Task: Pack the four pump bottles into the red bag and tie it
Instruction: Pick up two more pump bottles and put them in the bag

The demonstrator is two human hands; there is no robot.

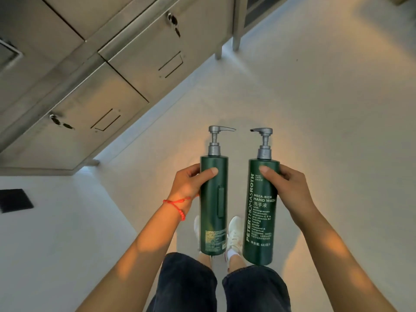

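I hold two tall dark green pump bottles with grey pump heads upright in front of me, above the floor. My left hand (189, 183) grips the left bottle (212, 212) near its top, with the thumb across the front; its back label faces me. My right hand (286, 188) grips the right bottle (261, 221) near its top; white hand-wash lettering faces me. The two bottles are a little apart and their spouts point toward each other. No red bag and no other bottles are in view.
Grey metal cabinets (112, 75) with locked doors stand at the upper left, on short legs. A pale floor (315, 109) spreads to the right. A dark floor grate (15, 200) lies at the left. My legs and white shoes (235, 233) are below the bottles.
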